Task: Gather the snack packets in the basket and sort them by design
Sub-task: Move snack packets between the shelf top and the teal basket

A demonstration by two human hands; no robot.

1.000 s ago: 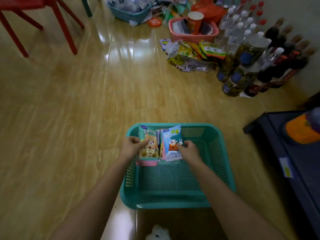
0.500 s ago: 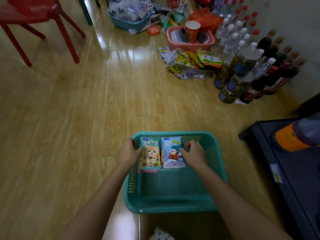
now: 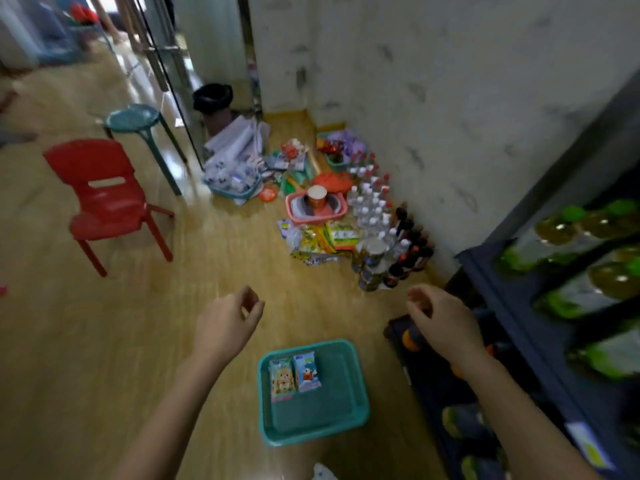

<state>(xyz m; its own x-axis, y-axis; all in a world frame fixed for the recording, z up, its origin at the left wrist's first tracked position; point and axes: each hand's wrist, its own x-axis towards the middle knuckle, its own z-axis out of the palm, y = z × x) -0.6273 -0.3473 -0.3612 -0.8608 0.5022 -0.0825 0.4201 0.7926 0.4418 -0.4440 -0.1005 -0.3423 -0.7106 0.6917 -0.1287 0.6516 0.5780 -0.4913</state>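
Left hand: the left hand (image 3: 225,323) hangs in the air at lower centre-left of the frame, above the wooden floor (image 3: 86,358), fingers loosely curled with thumb and forefinger nearly meeting, holding nothing.
Right hand: the right hand (image 3: 440,317) hovers at lower centre-right, fingers loosely bent and a little blurred, holding nothing. The two hands are well apart, one on either side of the basket.
Basket: the teal basket (image 3: 332,407) sits on the floor at bottom centre, below and between the hands.
Packets in it: a bear packet (image 3: 282,377) and a blue packet (image 3: 306,372) lie flat, side by side and touching, in the basket's upper left corner. A pink edge shows under the bear packet.
Other snacks: a loose pile of packets (image 3: 325,237) lies on the floor at centre frame, just below a pink basket (image 3: 317,209).
Bottles: rows of bottles (image 3: 374,202) stand along the wall to the right of that pile.
Seats: a red chair (image 3: 104,195) at left, with a teal stool (image 3: 133,119) above it.
Shelf: a dark shelf (image 3: 519,341) runs down the right edge.
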